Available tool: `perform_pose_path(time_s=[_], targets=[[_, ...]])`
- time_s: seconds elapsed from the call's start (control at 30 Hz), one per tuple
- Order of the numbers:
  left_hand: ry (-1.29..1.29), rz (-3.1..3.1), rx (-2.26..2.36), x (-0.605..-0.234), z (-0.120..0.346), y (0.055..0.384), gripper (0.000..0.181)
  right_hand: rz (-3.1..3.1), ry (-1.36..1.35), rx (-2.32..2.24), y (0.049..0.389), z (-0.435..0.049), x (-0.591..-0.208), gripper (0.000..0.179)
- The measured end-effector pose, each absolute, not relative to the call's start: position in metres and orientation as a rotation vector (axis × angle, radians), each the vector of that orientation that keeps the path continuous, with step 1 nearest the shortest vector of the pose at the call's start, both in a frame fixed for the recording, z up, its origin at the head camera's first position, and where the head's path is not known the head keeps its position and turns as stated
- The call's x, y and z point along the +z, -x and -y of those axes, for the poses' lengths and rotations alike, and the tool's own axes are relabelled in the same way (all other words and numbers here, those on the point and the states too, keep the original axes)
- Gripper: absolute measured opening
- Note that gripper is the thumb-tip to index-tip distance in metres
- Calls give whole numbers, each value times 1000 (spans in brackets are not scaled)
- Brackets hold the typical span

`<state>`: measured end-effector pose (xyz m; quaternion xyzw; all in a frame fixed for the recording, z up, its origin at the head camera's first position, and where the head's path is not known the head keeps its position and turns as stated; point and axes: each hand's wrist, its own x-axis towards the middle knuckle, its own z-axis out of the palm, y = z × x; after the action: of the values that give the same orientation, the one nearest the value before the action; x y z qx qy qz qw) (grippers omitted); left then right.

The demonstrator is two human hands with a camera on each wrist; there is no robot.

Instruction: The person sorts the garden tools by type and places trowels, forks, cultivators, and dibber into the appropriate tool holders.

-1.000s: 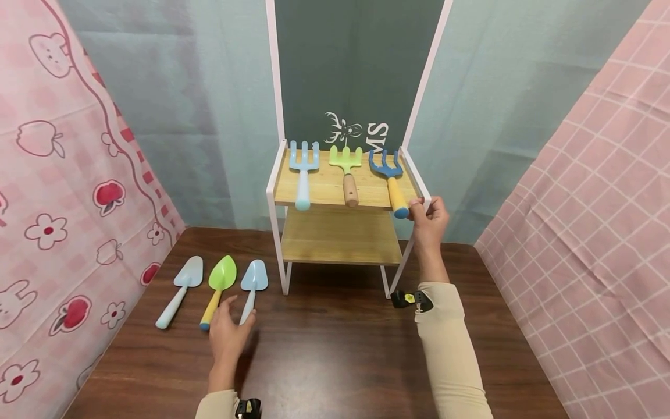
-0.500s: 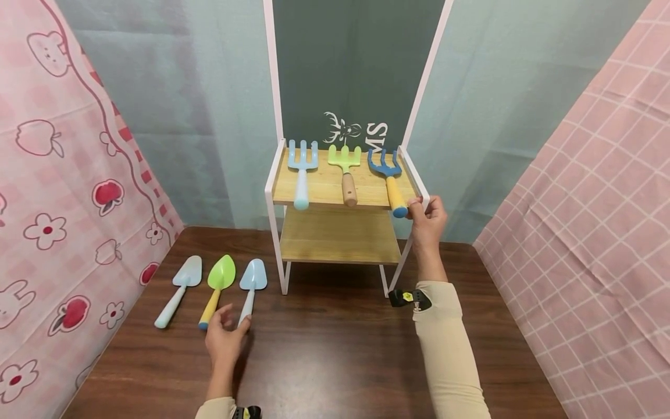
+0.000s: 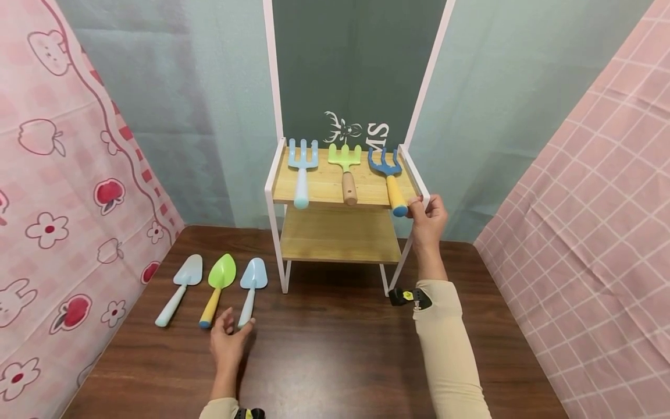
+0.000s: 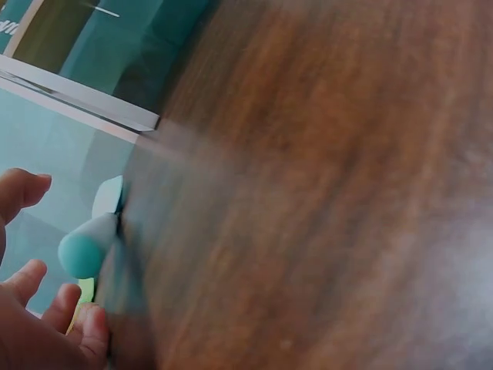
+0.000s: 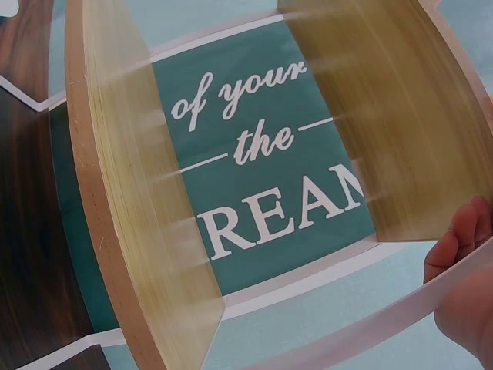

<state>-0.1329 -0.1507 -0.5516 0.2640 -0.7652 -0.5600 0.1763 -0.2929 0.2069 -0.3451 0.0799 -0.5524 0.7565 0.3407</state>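
Note:
My left hand (image 3: 228,344) is just above the table at the handle end of a light blue trowel (image 3: 253,274). In the left wrist view its fingers are spread, apart from the trowel's round handle end (image 4: 80,254). A green trowel (image 3: 222,272) with a yellow handle and a pale grey-blue trowel (image 3: 189,271) lie to the left. My right hand (image 3: 430,226) grips the front right post of a two-tier shelf (image 3: 340,233), its thumb close to the yellow handle of a dark blue hand fork (image 3: 396,195). Fingers (image 5: 462,231) curl behind that white post in the right wrist view.
On the upper board, left of the dark blue fork, lie a light blue hand fork (image 3: 302,177) and a green hand fork (image 3: 349,186) with a wooden handle. A dark green panel (image 3: 356,64) rises behind. Pink cloths hang at both sides of the brown table (image 3: 340,361).
My left hand has drawn back slightly toward the table's front edge, off the handles. My right hand stays on the post. Trowels and forks lie as before.

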Motion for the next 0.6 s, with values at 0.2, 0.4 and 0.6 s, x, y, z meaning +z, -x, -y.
perform_pose_path(time_s=[0.2, 0.4, 0.6], targets=[[-740, 2219, -1530, -559, 153, 135, 61, 1413, -214, 1981, 291, -205, -344, 18], [-737, 2328, -1448, -560, 156, 137, 58, 1406, -213, 1992, 291, -206, -345, 17], [-734, 2382, -1374, -559, 153, 140, 57, 1413, -220, 1969, 291, -206, -344, 17]])
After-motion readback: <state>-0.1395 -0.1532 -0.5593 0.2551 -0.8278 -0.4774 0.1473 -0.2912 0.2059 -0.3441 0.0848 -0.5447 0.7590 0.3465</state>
